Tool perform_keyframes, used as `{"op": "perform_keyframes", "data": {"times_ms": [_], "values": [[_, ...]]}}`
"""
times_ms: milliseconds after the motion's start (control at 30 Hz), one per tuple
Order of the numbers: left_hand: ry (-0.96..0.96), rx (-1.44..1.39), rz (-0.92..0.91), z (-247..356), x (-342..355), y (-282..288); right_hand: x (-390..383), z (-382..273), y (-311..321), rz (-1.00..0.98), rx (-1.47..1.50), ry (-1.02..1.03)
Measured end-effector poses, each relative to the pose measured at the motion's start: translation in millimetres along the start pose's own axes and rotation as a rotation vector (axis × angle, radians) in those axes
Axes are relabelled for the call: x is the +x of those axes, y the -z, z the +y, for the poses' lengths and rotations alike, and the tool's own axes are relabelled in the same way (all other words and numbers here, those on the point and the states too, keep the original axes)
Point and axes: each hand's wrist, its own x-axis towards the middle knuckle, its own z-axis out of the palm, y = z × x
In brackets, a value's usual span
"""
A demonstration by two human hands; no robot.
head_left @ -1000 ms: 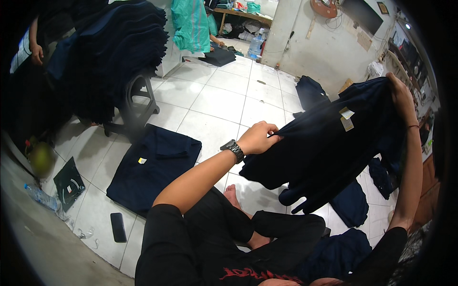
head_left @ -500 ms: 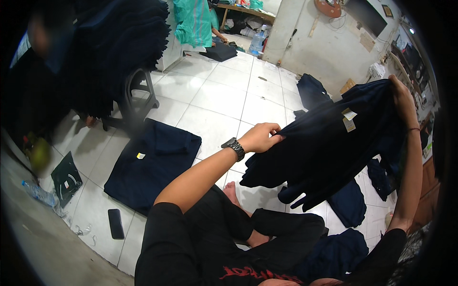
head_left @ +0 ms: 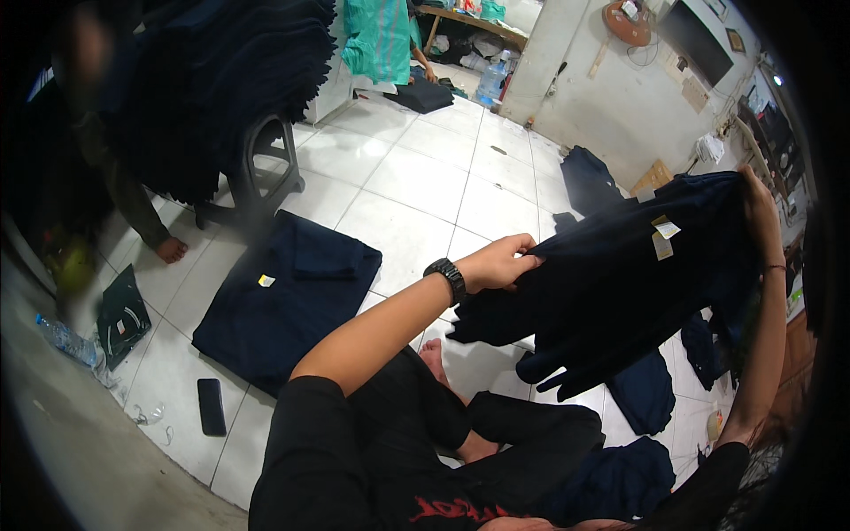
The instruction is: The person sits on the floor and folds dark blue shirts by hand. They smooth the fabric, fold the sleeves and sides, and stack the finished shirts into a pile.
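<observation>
A dark navy garment [head_left: 611, 274] hangs stretched between my two hands, with pale labels on its upper part. My left hand [head_left: 505, 264] pinches its near left edge between thumb and fingers. Raised at the far right, my right hand [head_left: 761, 208] grips its upper corner; the fingers are partly hidden by the cloth. Below, the garment's loose edges droop in uneven strips over the tiles. Left of my knees lies a flat folded navy garment [head_left: 288, 305] with a small yellow-and-white label.
More navy cloth [head_left: 644, 394] lies by my right knee. At left stand a dark stool [head_left: 270, 168] and a tall garment pile [head_left: 230, 80]; another person's hand [head_left: 172, 250] rests on the floor. A phone [head_left: 212, 407], plastic bottle [head_left: 66, 341] and green packet [head_left: 123, 319] lie nearby.
The view has turned slightly. Both hands keep hold of the garment, whose labelled upper part has shifted a little. The other person's forearm and hand at left now show more fully.
</observation>
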Motion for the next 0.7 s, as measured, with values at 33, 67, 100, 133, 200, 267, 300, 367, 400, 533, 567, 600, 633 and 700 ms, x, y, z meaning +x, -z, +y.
{"op": "perform_keyframes", "data": {"times_ms": [33,67,100,133,200,267,300,367,400,533,567,600,633,700], "values": [[-0.041,-0.012,0.013,-4.0,0.9,-0.7,-3.2,2.1,-1.3,0.037,0.001,0.017],[-0.083,-0.026,0.024,-7.4,2.6,0.1,-6.1,5.0,-1.2,0.073,0.000,0.033],[-0.113,0.008,0.026,-9.8,5.2,2.8,-8.8,8.7,0.5,0.084,-0.009,0.041],[-0.138,0.046,0.031,-9.8,5.4,7.1,-11.0,6.5,0.6,0.096,-0.011,0.047],[-0.242,0.193,0.077,-12.8,7.5,14.3,-15.1,2.5,1.6,0.083,0.003,0.038],[-0.406,0.418,0.168,-15.7,10.7,25.0,-11.9,-4.8,5.1,0.044,0.037,0.013],[-0.364,0.388,0.142,-17.3,10.7,30.7,-10.2,-9.1,6.3,0.061,0.029,0.025],[-0.274,0.333,0.088,-9.4,1.6,35.4,-12.0,-13.8,3.0,0.094,0.018,0.040],[-0.327,0.331,0.071,-19.3,5.8,41.9,-10.1,-16.9,0.2,0.099,0.024,0.033],[-0.210,0.285,-0.033,11.2,-7.6,25.3,-20.7,-4.2,6.3,0.100,-0.011,0.020],[-0.205,0.335,-0.010,8.4,-8.6,30.8,-19.1,-5.7,3.0,0.113,-0.005,0.028],[-0.202,0.383,0.011,5.9,-9.4,37.2,-17.6,-7.3,-0.8,0.122,0.027,0.043],[-0.199,0.425,0.025,5.9,-9.9,37.9,-18.2,-7.4,-4.0,0.124,0.052,0.056],[-0.208,0.446,0.033,5.4,-8.5,33.9,-19.8,-4.3,-4.2,0.125,0.066,0.071]]}}
